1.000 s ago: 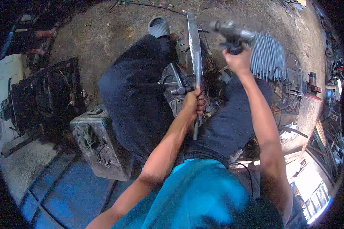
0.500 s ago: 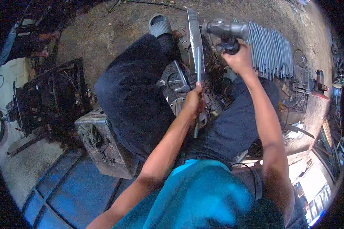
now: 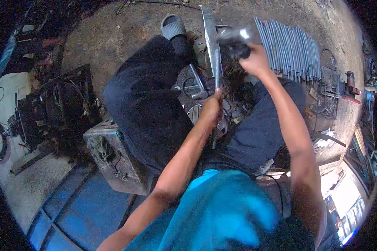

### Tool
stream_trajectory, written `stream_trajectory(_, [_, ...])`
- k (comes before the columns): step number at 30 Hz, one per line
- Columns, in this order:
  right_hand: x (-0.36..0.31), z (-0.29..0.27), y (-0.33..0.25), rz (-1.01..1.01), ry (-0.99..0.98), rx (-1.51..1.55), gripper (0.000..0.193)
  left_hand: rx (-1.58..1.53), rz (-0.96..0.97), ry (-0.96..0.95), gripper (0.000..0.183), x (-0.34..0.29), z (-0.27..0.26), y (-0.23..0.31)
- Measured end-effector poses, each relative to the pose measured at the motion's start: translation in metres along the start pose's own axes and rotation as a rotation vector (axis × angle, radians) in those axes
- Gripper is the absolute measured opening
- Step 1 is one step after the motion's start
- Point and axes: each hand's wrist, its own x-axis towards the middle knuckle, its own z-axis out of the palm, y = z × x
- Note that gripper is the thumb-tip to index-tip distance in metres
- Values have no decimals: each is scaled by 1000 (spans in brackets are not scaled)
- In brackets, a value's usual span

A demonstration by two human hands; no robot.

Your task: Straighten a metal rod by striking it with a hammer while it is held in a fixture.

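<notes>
The left hand (image 3: 213, 108) wraps a rod (image 3: 217, 82) leading to a blade (image 3: 212, 41) at upper centre; the right hand (image 3: 255, 62) clenches a hammer (image 3: 238, 36). A slack left grip could let the blade twist under a glancing blow.

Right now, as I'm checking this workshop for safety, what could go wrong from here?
The hammer in the right hand could glance off the blade and hit the bare left hand gripping the rod. The rod might twist under a blow, as only that hand is seen gripping it. A stray swing could also catch the foot in the grey slipper, close to the blade.
</notes>
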Motion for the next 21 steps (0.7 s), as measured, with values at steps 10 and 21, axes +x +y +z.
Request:
stream_trajectory(10, [26, -35, -52, -17, 146, 239, 32, -11, -1, -38, 41, -9, -18, 2])
stream_trajectory(21, [36, -49, -42, -247, 293, -54, 37, 2, -14, -61, 43, -5, -17, -1])
